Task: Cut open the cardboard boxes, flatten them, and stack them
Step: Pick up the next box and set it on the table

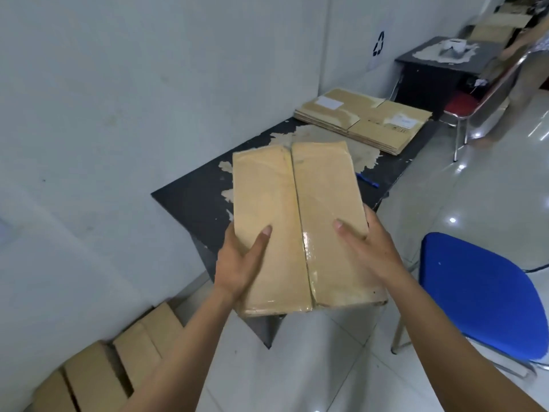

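Bench [193, 200]: lower the box onto the bare near end before cutting.
Flattened stack [365, 120]: far end, well apart from the box.
Taped box [297, 218]: held above the near end, seam up.
Left grip [240, 260], right grip [371, 248]: each clasps a side edge, thumb on top.
Blue tool [367, 180]: just right of the box, likely the cutter; draw it along the seam.
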